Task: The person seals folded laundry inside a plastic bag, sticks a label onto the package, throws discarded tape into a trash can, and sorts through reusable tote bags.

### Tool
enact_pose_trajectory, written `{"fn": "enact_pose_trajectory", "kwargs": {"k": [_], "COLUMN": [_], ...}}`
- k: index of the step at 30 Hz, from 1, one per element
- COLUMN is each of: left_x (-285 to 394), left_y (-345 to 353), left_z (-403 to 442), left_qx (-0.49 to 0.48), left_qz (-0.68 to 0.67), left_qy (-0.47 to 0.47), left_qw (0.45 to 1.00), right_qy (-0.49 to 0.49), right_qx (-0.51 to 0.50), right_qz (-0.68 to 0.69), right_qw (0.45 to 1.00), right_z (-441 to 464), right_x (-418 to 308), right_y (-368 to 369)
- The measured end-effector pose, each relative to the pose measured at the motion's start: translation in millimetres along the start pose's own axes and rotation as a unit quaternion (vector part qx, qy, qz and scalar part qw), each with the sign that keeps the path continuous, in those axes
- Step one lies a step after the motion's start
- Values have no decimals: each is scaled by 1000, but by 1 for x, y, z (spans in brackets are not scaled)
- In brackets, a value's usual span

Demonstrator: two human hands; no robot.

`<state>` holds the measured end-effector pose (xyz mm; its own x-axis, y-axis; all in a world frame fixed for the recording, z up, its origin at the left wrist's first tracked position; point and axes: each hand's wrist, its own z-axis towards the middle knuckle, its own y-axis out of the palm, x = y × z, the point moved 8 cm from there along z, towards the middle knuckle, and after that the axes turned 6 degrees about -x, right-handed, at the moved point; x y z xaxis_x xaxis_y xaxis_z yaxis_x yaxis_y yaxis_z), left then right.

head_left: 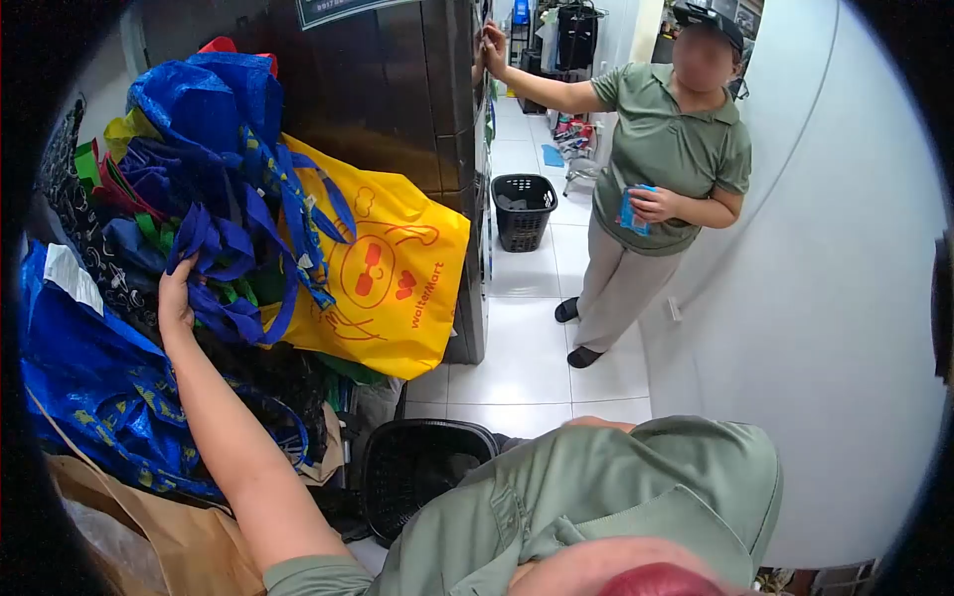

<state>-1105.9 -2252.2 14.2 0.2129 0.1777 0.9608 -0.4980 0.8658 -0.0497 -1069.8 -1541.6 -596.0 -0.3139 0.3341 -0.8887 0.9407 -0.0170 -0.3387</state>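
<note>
My left hand [177,296] reaches into a pile of bags at the left, its fingers closed round the purple-blue cloth of a bag [224,248] with looped handles. Right beside this cloth hangs a yellow printed bag [397,278]. A large blue bag [189,99] bulges above the hand, and another blue patterned bag [99,377] lies below and left of it. Some green and red bag edges show between them. My right hand is out of view.
A dark cabinet [388,109] stands behind the bags. Near my body is a black basket [412,467]; a second black basket [524,214] sits on the tiled floor. Another person [666,159] stands at the right, one hand against the cabinet side, the other holding a blue packet [634,211].
</note>
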Motion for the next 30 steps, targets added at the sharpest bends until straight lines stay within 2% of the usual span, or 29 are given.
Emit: {"fn": "enact_pose_trajectory", "kwargs": {"k": [1,2,4,5,8,9,11,12,13,17,19,21,24,27,28,29,30], "left_x": [3,5,2,-2,11,15,19,15,13,18,21,27,19,19,21,20,20], "left_y": [0,1,0,2,8,13,16,13,12,10,9,16,0,1,4,4,3], "left_z": [-2,-2,-2,1,-12,-16,-18,-15,-15,-23,-20,-27,-21,-20,-24,-25,-27], "left_qx": [5,7,13,-4,36,24,14,18,19,58,52,72,75,64,63,70,78], "left_qz": [-12,-10,-24,-74,-35,-24,-20,-41,-63,-19,-36,-47,-48,-46,-46,-46,-28], "left_qy": [9,9,-5,4,-8,-5,4,-3,-8,-10,20,21,15,17,18,19,13], "left_qw": [1000,1000,1000,997,999,999,1000,999,998,998,998,996,996,997,997,996,996], "right_qy": [171,281,395,433,468,477,506,513,517,330,324,278,214,214,202,165,155], "right_qx": [16,38,73,76,108,125,174,165,160,92,75,31,-44,-59,-81,-154,-206], "right_qz": [-16,-32,-75,-110,-213,-168,60,23,-13,-132,-111,-108,-138,-163,-202,-326,-350], "right_qw": [985,959,913,892,851,854,842,842,840,930,937,954,966,961,955,918,901], "right_z": [-15,-31,-57,-68,-78,-74,-58,-41,-19,95,133,160,195,203,210,219,225], "right_x": [9,7,2,-3,-16,-18,-6,-13,-38,-54,-73,-113,-112,-98,-71,-70,-64], "right_y": [4,-2,-21,-32,-77,-88,-101,-112,-122,-128,-122,-115,-104,-114,-113,-110,-109]}}
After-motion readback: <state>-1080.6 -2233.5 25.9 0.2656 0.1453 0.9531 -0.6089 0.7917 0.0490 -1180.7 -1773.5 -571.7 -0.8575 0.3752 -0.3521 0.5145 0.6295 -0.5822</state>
